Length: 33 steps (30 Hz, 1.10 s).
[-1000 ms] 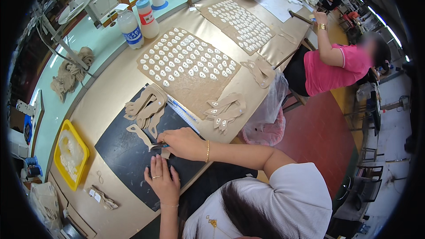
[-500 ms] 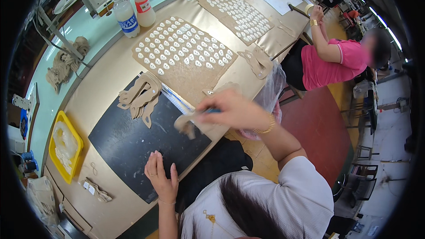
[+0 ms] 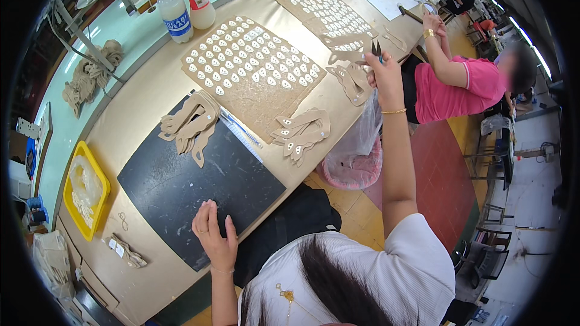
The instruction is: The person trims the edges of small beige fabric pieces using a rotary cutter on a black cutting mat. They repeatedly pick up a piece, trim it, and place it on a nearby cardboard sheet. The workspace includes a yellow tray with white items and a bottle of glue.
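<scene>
A worker's right hand (image 3: 382, 72) is stretched out over the far edge of the workbench (image 3: 142, 99), fingers pinched around a small dark tool (image 3: 377, 52) above a loose stack of tan cut-out pieces (image 3: 350, 78). The left hand (image 3: 214, 236) lies flat, fingers spread, on the near edge of a black cutting mat (image 3: 199, 187), well apart from the tool. Between the two hands sit a fan of tan pieces (image 3: 302, 133) and a brown sheet covered with small white shapes (image 3: 254, 66); another tan bundle (image 3: 190, 124) rests at the mat's far corner. A pink bin lined with clear plastic (image 3: 356, 160) stands below the bench edge. A yellow tray (image 3: 84, 190) sits at left; a co-worker in pink (image 3: 462, 84) works farther along.
</scene>
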Motion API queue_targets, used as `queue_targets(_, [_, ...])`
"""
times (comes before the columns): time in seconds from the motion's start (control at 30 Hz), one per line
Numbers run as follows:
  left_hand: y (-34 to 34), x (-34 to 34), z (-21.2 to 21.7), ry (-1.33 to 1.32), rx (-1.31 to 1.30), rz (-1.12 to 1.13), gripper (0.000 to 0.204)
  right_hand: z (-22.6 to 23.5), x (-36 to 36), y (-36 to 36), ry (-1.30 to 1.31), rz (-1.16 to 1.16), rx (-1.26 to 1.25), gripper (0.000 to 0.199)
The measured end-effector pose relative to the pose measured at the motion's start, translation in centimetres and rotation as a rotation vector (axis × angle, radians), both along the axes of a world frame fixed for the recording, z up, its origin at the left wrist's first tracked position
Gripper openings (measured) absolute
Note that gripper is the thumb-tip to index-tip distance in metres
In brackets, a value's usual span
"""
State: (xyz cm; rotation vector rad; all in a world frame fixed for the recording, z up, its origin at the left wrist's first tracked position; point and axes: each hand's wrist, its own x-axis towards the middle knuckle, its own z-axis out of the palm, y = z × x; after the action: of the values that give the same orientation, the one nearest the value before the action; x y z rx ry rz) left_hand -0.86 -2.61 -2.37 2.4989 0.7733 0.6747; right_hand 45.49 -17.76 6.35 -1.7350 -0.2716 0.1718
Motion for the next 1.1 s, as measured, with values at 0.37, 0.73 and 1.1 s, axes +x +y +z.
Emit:
queue_targets(0.37, [0.0,0.1,0.6,0.012,-0.008,0.018,0.051,-10.5,-5.8,-6.0,-0.202,-0.241,-0.482,0.048])
queue_targets(0.73, [-0.7,4.8,2.4,-0.052,-0.090,-0.081,0.042,-4.0,-5.5,9.7,-1.096,0.583,-0.837,0.011])
queue_targets(1.1, [0.0,15.2,1.5,0.088,0.068,-0.314,0.043,-4.1,-3.2,14.0,-1.465,0.822,-1.027,0.011])
